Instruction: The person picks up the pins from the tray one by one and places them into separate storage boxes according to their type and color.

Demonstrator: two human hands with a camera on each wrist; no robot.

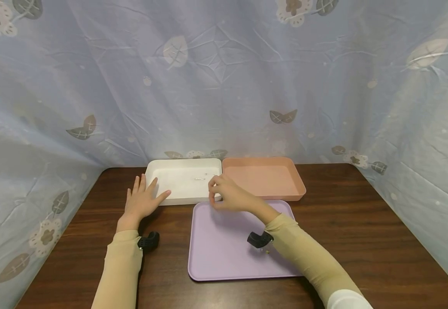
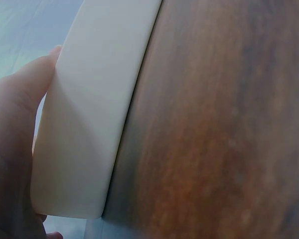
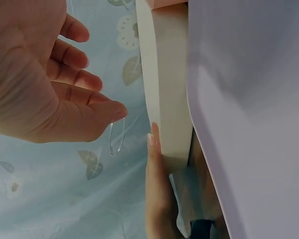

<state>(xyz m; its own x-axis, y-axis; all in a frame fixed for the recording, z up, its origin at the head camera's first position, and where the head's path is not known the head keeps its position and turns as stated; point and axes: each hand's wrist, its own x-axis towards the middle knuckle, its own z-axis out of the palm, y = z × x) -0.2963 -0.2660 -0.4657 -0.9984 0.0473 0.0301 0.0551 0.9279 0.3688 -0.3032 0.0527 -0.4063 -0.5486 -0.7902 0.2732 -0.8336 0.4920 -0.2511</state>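
My right hand point(image 1: 228, 194) is above the right front part of the white tray point(image 1: 185, 201). Between thumb and index finger it pinches a thin wire safety pin point(image 3: 112, 154), whose coil end hangs down in the right wrist view; the fingertips hide its other end. My left hand point(image 1: 140, 202) rests at the tray's left front corner with fingers spread, and its thumb point(image 2: 32, 74) lies along the rim in the left wrist view. Inside the white tray lies another safety pin point(image 1: 199, 178), with a tiny object point(image 1: 206, 174) close by.
A pink tray point(image 1: 264, 198) adjoins the white one on the right. In front of both lies a purple tray point(image 1: 224, 253), with a tiny yellowish piece point(image 1: 267, 252) beneath the right wrist. A patterned curtain point(image 1: 224, 86) hangs behind the dark wooden table point(image 1: 363, 240).
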